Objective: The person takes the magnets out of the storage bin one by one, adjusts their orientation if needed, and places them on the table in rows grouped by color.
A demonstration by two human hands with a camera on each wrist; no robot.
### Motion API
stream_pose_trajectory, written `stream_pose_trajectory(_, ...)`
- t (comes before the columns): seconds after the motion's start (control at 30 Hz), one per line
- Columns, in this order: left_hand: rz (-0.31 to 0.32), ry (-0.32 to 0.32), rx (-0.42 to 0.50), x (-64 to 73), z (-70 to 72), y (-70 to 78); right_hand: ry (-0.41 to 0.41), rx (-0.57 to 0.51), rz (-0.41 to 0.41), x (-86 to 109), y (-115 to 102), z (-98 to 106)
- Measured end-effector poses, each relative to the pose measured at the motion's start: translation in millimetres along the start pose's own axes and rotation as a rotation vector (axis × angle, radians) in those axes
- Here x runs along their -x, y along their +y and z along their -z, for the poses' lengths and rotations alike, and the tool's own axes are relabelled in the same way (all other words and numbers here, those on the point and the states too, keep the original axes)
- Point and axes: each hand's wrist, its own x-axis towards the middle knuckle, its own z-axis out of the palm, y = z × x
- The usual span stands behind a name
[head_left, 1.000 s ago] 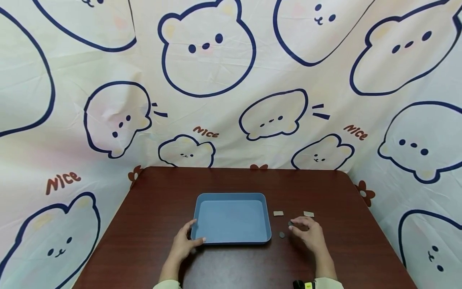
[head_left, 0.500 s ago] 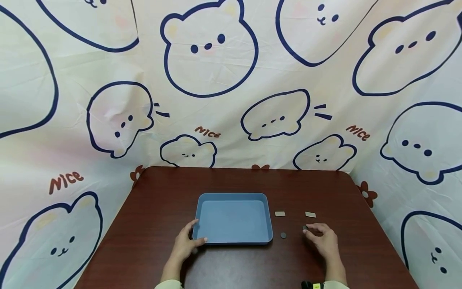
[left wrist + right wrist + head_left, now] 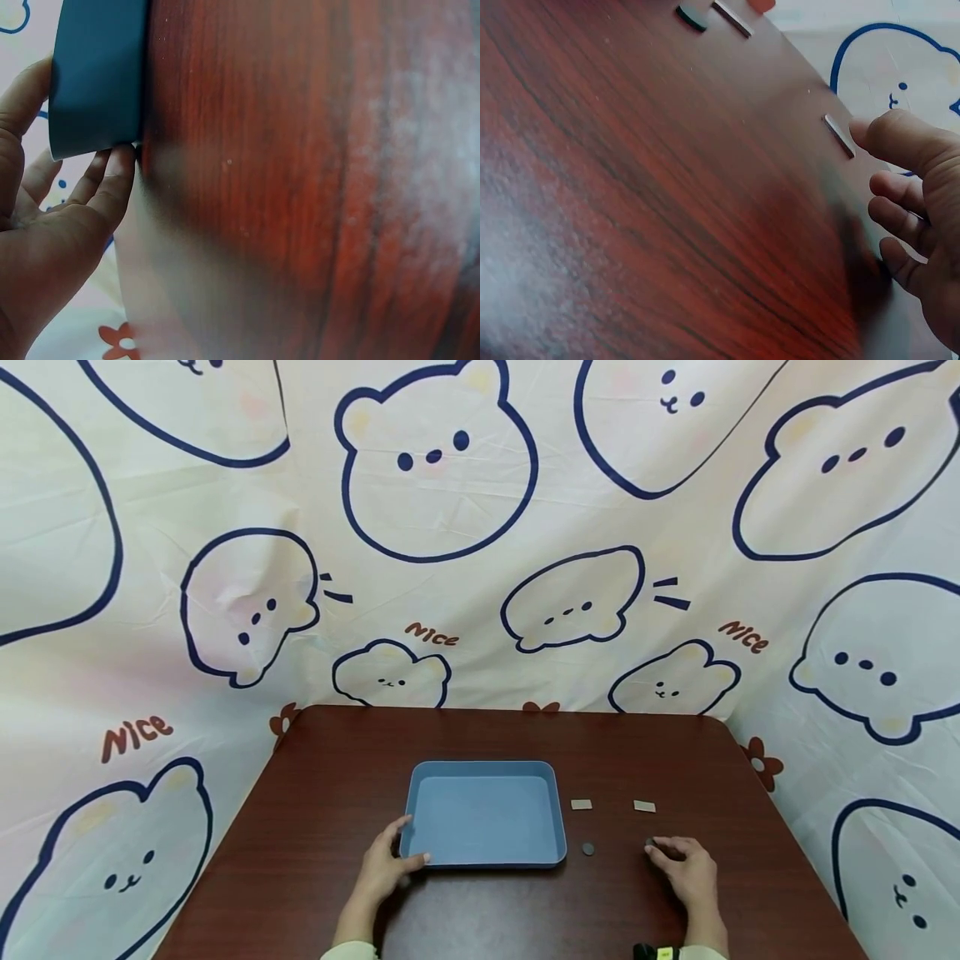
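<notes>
A blue rectangular tray lies on the table, and my left hand grips its near left corner, thumb on the front edge and fingers along the left side. In the left wrist view the fingers hold the tray wall. To the tray's right, my right hand pinches a small dark round disc between thumb and fingertips, low over the table. The right wrist view hides this disc behind the hand. Another dark disc lies flat close to the tray's near right corner.
Two small pale rectangular pieces lie behind the discs: a left one and a right one. The dark brown wooden table meets a cloth backdrop with cartoon bears at its back and sides.
My right hand has moved right and toward the front with the disc in its fingers, away from the other disc. My left hand keeps its hold on the tray.
</notes>
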Motion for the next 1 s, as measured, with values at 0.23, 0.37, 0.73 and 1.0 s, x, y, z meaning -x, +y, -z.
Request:
stream_pose_trajectory(0.23, 0.000, -0.001, -0.001, -1.5, 0.0, 1.7, -0.007, 0.046, 0.002, -1.9, 4.4, -0.4)
stream_pose_trajectory(0.37, -0.003, -0.004, 0.001, -1.8, -0.6, 1.3, -0.063, 0.073, -0.006, -1.6, 4.7, 2.4)
stream_pose_trajectory(0.73, -0.011, -0.009, -0.006, -1.9, 0.9, 3.2, -0.132, 0.119, -0.004, -2.3, 7.2, 5.4)
stream_pose_trajectory(1.0, -0.016, -0.008, -0.016, -1.5, 0.8, 3.4, -0.129, 0.088, -0.011, -4.9, 8.5, 7.1)
